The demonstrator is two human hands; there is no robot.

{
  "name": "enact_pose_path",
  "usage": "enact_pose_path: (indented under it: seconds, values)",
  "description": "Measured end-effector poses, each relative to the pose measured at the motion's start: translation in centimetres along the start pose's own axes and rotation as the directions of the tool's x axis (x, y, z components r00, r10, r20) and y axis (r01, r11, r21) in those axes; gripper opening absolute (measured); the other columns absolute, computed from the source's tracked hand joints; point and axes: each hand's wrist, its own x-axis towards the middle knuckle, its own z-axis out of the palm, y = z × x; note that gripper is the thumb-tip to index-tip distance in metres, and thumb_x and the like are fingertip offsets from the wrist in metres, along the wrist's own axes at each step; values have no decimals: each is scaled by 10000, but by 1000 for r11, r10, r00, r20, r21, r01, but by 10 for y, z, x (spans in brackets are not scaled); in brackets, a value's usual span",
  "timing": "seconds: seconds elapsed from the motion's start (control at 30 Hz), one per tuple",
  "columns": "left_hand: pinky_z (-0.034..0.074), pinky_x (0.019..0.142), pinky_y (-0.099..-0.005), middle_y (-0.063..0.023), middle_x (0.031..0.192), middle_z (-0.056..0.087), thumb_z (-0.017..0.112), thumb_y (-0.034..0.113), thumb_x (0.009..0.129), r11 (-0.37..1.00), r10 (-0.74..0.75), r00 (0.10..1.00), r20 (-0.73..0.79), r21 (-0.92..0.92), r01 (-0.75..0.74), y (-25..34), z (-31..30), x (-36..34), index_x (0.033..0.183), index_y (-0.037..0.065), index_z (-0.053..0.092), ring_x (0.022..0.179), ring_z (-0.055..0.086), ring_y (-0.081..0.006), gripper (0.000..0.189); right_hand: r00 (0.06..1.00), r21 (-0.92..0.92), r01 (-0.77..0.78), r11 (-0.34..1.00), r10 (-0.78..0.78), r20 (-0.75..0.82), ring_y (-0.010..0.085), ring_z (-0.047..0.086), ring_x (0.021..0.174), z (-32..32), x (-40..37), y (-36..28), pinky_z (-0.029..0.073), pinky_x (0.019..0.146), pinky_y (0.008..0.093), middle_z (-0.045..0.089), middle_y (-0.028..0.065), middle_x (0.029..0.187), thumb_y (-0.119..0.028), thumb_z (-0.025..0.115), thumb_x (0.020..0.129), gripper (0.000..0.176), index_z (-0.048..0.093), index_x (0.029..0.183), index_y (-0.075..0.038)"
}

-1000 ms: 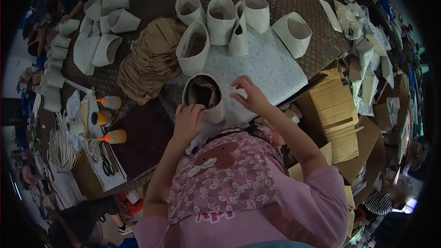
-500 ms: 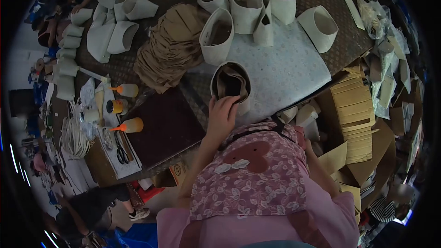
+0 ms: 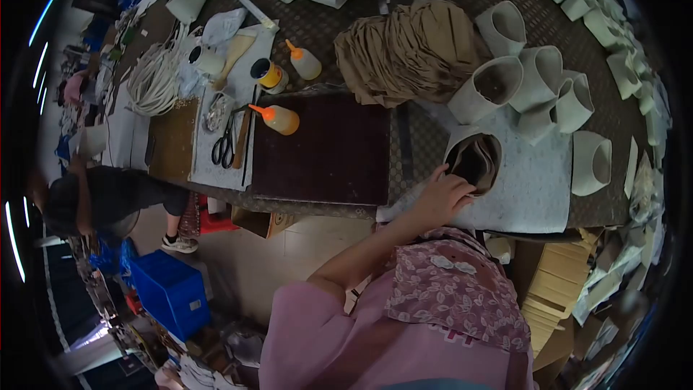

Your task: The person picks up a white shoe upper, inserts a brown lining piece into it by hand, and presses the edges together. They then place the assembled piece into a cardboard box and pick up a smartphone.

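My left hand (image 3: 444,197) grips the near rim of a pale, stiff, bag-like shell (image 3: 453,150), its fingers curled over the edge. Crumpled brown lining (image 3: 491,155) shows inside the opening. The shell stands at the front of a whitish sheet (image 3: 530,202) on the table, close to the apron. Behind it are several similar unlined shells (image 3: 485,92) and a heap of brown cloth pieces (image 3: 408,50). My right hand is out of sight.
To the left are a dark red board (image 3: 325,152), a glue bottle (image 3: 278,120) with an orange nozzle, scissors (image 3: 224,148) and a yellow-black jar (image 3: 267,74). A cardboard box (image 3: 559,282) stands below the table's right side. Another person (image 3: 108,198) sits at far left.
My view has swung left, so the table items appear farther right. My left hand stays at the lined shell's rim. The right forearm, partly seen before, no longer shows.
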Motion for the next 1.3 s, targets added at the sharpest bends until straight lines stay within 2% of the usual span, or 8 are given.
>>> enact_pose_path:
  seconds: [0.67, 0.87, 0.97, 1.03, 1.07, 1.13, 1.2, 1.3]
  values:
    - [334, 1046, -471, -159, 1354, 431, 608, 253, 917, 994, 41, 997, -62, -104, -47, -7, -8, 35, 1310, 96, 475, 1234, 430, -361, 445, 798, -124, 576, 808, -588, -129, 156, 563, 921, 34, -8, -267, 462, 798, 296, 612, 52, 1027, -90, 596, 889, 249, 589, 1134, -44]
    - [364, 1039, -427, -154, 1316, 479, 594, 227, 940, 945, 15, 1000, -6, -328, -16, 18, -18, 52, 1274, 67, 522, 1228, 458, -346, 377, 699, -30, 644, 764, -604, -383, 144, 558, 893, -39, -44, -304, 460, 774, 287, 608, 41, 1000, -86, 603, 890, 246, 584, 1132, -53]
    - [385, 1032, -378, -171, 1298, 510, 554, 186, 959, 924, -35, 998, 53, -378, 53, 49, -40, 65, 1284, 39, 516, 1223, 483, -319, 358, 783, 225, 581, 782, -462, -417, 138, 555, 879, -84, -53, -294, 459, 763, 282, 607, 36, 987, -85, 606, 890, 244, 582, 1131, -58]
    - [351, 1063, -352, -163, 1301, 541, 476, 280, 1013, 822, -118, 975, 190, -532, 203, 74, -61, 77, 1334, 11, 471, 1223, 509, -288, 419, 846, 536, 490, 688, -524, -100, 116, 554, 949, -88, -31, -265, 468, 815, 280, 569, 9, 1080, -109, 607, 907, 305, 550, 1205, -75]
    - [355, 1066, -365, -153, 1339, 514, 431, 329, 1027, 721, -113, 968, 223, -653, 234, 80, -62, 78, 1377, 3, 424, 1246, 490, -267, 478, 876, 684, 422, 595, -462, -139, 122, 570, 969, -71, -11, -241, 475, 840, 281, 597, 18, 1076, -94, 609, 892, 324, 558, 1211, -65]
    - [350, 1079, -393, -159, 1364, 497, 374, 360, 1046, 481, -95, 976, 197, -849, 218, 87, -59, 80, 1390, -18, 402, 1267, 475, -269, 512, 784, 870, 308, 385, -621, -2, 151, 603, 1042, -9, -41, -294, 478, 925, 300, 643, 56, 1129, -93, 629, 856, 373, 567, 1217, -21]
    - [357, 1072, -419, -132, 1313, 537, 345, 315, 1056, 130, -42, 995, 93, -987, 98, 91, -64, 74, 1363, 11, 438, 1233, 496, -270, 442, 773, 908, 234, 347, -633, 43, 182, 606, 1075, 28, -62, -312, 464, 971, 328, 632, 92, 1174, -110, 646, 844, 399, 563, 1215, 11]
    - [368, 1051, -407, -88, 1282, 554, 316, 355, 1057, 94, -82, 995, 55, -994, 63, 95, -80, 65, 1364, 33, 442, 1186, 516, -249, 463, 756, 929, -40, 367, -597, 269, 204, 593, 1112, 64, -94, -320, 439, 1009, 354, 622, 95, 1185, -126, 658, 860, 415, 535, 1233, 6]
